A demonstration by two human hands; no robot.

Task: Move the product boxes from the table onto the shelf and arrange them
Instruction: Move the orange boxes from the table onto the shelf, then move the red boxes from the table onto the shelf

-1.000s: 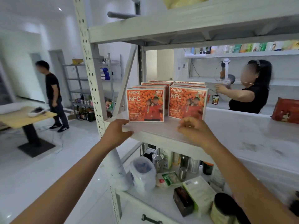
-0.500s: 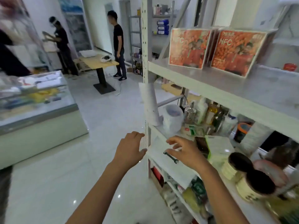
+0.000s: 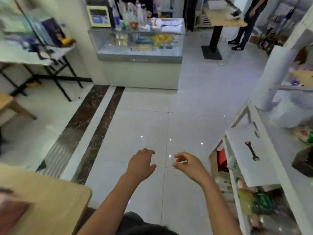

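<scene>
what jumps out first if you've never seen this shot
The left hand and right hand reach out over the glossy white floor at bottom centre, holding no box. A glass counter stands at top centre, and a wrench lies on the white shelf at the right.

Small retail shop: grey glass-topped display counter [image 3: 138, 55] holding packaged goods, clear plastic bottles [image 3: 131, 16] lined up on top, white metal shelf rack [image 3: 237, 141] at right crammed with colourful packets, glossy white tiled floor [image 3: 144, 122].
</scene>
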